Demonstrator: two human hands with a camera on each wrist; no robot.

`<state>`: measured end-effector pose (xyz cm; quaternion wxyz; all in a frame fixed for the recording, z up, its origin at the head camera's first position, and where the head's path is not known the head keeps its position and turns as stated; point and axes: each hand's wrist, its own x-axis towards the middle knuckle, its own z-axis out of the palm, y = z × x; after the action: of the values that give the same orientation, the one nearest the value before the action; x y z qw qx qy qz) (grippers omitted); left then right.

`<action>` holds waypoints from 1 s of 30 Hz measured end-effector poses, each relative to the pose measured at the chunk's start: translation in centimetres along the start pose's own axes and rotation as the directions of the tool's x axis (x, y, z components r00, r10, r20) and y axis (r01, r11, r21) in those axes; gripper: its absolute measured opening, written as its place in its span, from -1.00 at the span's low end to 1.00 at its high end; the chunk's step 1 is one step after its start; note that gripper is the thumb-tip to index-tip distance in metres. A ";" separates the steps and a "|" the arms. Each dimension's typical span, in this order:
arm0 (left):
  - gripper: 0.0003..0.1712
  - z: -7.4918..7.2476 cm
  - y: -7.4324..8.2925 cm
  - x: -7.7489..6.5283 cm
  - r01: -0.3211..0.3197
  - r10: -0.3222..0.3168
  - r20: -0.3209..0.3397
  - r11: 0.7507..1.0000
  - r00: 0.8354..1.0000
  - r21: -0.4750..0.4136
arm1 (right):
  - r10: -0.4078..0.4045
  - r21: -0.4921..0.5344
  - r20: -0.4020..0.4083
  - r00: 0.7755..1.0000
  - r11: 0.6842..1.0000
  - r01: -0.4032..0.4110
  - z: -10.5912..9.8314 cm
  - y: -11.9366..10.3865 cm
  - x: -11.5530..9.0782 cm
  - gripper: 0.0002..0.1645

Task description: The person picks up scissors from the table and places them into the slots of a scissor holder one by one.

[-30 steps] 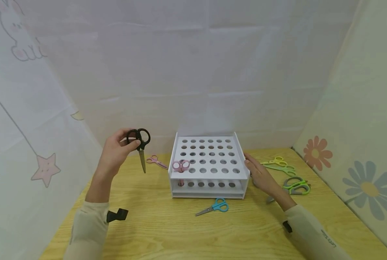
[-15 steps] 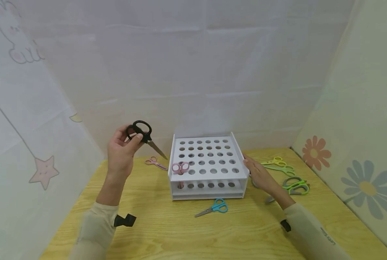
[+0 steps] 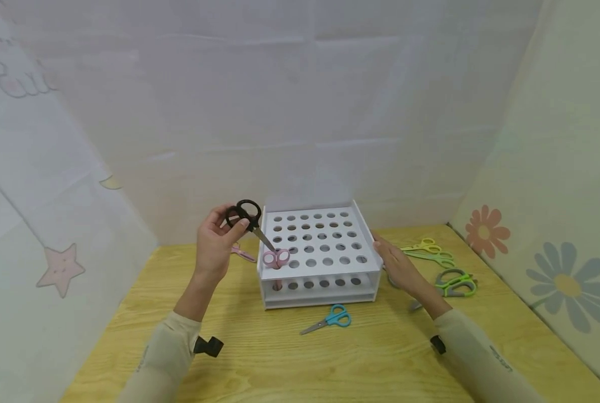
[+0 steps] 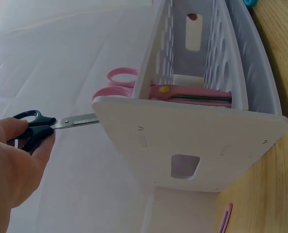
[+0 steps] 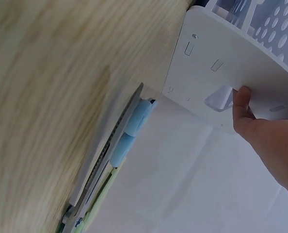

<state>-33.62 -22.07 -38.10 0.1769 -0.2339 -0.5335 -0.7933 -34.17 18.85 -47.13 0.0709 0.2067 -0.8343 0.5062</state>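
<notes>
Black-handled scissors (image 3: 251, 225) are pinched by their handles in my left hand (image 3: 213, 242), blades slanting down to the right. The blade tip is over the left side of a white rack (image 3: 320, 272) with rows of round holes, just behind pink scissors (image 3: 277, 259) standing in the front left hole. In the left wrist view, the black scissors' blade (image 4: 81, 120) passes behind the rack's side panel (image 4: 183, 141), which hides the tip. My right hand (image 3: 402, 270) rests against the rack's right side; in the right wrist view, its thumb touches the panel beside a cutout.
Blue scissors (image 3: 337, 317) lie before the rack. Other pink scissors (image 3: 243, 253) lie behind my left hand. To the right are yellow scissors (image 3: 426, 245), pale green scissors (image 3: 438, 258) and larger green-and-grey scissors (image 3: 455, 283). A pale cloth wall (image 3: 300, 112) encloses the wooden table.
My left hand has moved right with the black scissors, and the blades have swung from hanging down to slanting right over the rack. My right hand stays at the rack's side.
</notes>
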 end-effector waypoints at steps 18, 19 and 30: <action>-0.52 -0.3 -3.2 -0.4 0.003 -0.023 0.060 0.947 0.998 0.321 | -0.011 0.004 0.015 1.000 1.000 0.011 -0.1 -0.1 0.0 -0.29; -0.52 -0.3 -3.3 -0.4 -0.005 -0.018 0.062 0.937 0.998 0.349 | -0.012 0.006 0.016 1.000 1.000 0.011 -0.1 -0.1 0.0 -0.29; -0.50 0.0 -5.2 0.1 -0.136 0.020 0.205 0.810 0.978 0.570 | -0.009 0.014 0.033 0.999 1.000 0.009 -0.3 -0.2 0.0 -0.28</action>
<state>-36.47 -20.15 -41.99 0.2208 -0.2649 -0.7543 -0.5586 -34.13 18.99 -46.83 0.0581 0.2191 -0.8309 0.5081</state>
